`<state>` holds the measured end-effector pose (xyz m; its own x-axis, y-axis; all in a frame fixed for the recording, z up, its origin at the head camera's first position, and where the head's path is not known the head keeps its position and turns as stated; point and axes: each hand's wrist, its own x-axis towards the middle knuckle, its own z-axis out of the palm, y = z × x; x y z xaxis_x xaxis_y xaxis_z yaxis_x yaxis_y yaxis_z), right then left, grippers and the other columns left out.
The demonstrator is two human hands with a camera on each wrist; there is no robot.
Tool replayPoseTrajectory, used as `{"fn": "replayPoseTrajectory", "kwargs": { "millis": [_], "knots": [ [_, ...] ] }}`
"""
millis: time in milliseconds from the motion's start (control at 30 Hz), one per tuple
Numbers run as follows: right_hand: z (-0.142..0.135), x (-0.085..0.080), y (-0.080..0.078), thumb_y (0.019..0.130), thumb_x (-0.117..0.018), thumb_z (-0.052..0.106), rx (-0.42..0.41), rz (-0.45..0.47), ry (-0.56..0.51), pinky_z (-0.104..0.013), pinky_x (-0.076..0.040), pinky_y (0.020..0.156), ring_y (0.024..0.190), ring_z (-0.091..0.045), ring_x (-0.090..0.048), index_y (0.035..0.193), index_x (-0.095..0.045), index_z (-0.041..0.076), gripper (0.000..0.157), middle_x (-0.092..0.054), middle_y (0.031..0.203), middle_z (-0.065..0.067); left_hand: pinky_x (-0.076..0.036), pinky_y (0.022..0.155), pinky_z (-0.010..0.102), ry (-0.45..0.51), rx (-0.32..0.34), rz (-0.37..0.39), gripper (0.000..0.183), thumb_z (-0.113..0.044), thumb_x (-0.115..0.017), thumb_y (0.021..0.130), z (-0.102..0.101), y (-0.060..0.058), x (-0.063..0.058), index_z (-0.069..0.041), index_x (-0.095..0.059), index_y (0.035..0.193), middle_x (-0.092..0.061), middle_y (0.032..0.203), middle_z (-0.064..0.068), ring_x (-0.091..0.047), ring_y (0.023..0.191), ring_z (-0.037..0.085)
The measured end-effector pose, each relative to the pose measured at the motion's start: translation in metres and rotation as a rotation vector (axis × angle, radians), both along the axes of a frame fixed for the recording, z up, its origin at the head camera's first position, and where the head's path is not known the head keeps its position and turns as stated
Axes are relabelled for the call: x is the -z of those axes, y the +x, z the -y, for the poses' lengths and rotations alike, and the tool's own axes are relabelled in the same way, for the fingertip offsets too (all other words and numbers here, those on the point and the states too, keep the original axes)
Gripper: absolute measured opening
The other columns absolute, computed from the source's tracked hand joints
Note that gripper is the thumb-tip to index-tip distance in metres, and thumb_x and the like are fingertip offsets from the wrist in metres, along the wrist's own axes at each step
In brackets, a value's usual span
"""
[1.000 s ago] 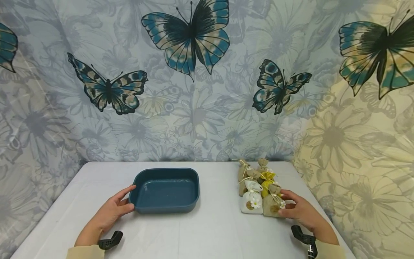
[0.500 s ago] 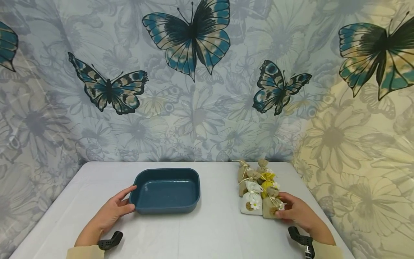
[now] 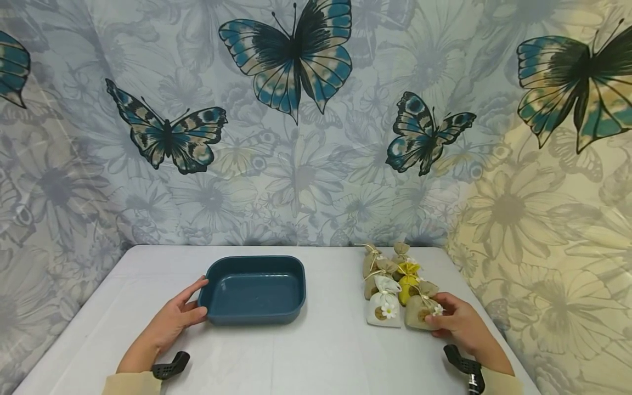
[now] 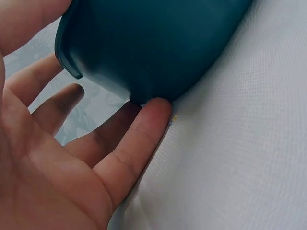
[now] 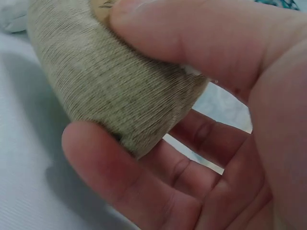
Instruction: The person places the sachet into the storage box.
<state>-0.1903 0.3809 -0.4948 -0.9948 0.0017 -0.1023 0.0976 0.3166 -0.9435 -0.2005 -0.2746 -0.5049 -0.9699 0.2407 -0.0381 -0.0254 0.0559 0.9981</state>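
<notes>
A dark teal rectangular dish (image 3: 254, 321) sits on the table. My left hand (image 3: 170, 323) rests at its left end, thumb at the near corner and index finger on the rim. In the left wrist view, fairly straight fingers (image 4: 139, 143) touch the dish wall (image 4: 144, 52) low down. On the right, my right hand (image 3: 461, 323) pinches a beige drawstring sachet (image 3: 417, 314) with a white flower. Its thumb lies over the front, as the right wrist view shows on the coarse sachet cloth (image 5: 110, 81), with fingers behind and below. The sachet's far side is hidden.
Beside the held sachet stand a white sachet (image 3: 384, 310) with a daisy and a yellow sachet (image 3: 407, 285). More beige sachets (image 3: 371, 262) stand behind them. White cloth covers the table (image 3: 316, 356), and a butterfly-print curtain (image 3: 306, 186) rises along its back edge.
My right hand has closed its grip on the near beige sachet and shifted it slightly right, opening a gap from the white one. The left hand and dish stay nearly still.
</notes>
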Motion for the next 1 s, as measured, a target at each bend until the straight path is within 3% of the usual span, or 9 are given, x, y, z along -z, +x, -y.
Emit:
{"fn": "replayPoseTrajectory", "kwargs": {
  "millis": [200,400,667,833,1000],
  "knots": [
    [-0.008,-0.008,0.003,0.084,-0.075,-0.007,0.031,-0.095,-0.194,-0.045,-0.059,0.063,0.083,-0.022,-0.065,0.114,-0.06,0.005,0.036,-0.062,0.1,-0.009,-0.053,0.091,0.038,-0.026,-0.013,0.036,0.077,-0.006,-0.067,0.096,0.001,-0.001,-0.002,-0.008,-0.023,0.159,0.001,0.164,0.019,-0.024,0.141,0.047],
    [-0.007,-0.018,0.007,0.088,-0.067,-0.014,0.004,-0.204,-0.338,-0.039,-0.06,0.061,0.079,-0.019,-0.067,0.109,-0.064,0.014,0.035,-0.065,0.095,-0.005,-0.052,0.092,0.036,-0.051,-0.025,0.044,0.077,-0.009,-0.069,0.096,-0.001,-0.001,-0.003,-0.008,-0.025,0.159,-0.002,0.164,0.02,-0.017,0.143,0.049],
    [0.012,-0.054,0.004,0.09,-0.071,-0.005,0.03,-0.213,-0.242,-0.04,-0.06,0.066,0.085,-0.019,-0.066,0.115,-0.059,0.004,0.029,-0.063,0.099,-0.007,-0.052,0.092,0.037,-0.01,-0.003,0.055,0.079,-0.008,-0.069,0.095,-0.008,0.003,0.003,-0.007,-0.023,0.159,-0.014,0.16,0.027,-0.028,0.139,0.047],
    [0.038,-0.083,-0.017,0.09,-0.073,-0.001,-0.038,-0.243,-0.152,-0.043,-0.06,0.068,0.084,-0.021,-0.066,0.117,-0.057,-0.002,0.032,-0.059,0.098,-0.011,-0.051,0.094,0.037,-0.011,-0.002,0.055,0.077,-0.007,-0.068,0.096,-0.008,0.002,0.002,-0.008,-0.023,0.159,-0.011,0.161,0.025,-0.022,0.142,0.047],
    [0.077,-0.102,-0.045,0.089,-0.074,0.001,-0.124,-0.241,-0.152,-0.051,-0.058,0.073,0.088,-0.025,-0.066,0.115,-0.053,-0.007,0.035,-0.058,0.102,-0.014,-0.051,0.095,0.037,-0.026,-0.013,0.05,0.077,-0.008,-0.069,0.095,-0.008,-0.002,0.001,-0.008,-0.025,0.159,-0.009,0.162,0.023,-0.018,0.143,0.046]
  ]
}}
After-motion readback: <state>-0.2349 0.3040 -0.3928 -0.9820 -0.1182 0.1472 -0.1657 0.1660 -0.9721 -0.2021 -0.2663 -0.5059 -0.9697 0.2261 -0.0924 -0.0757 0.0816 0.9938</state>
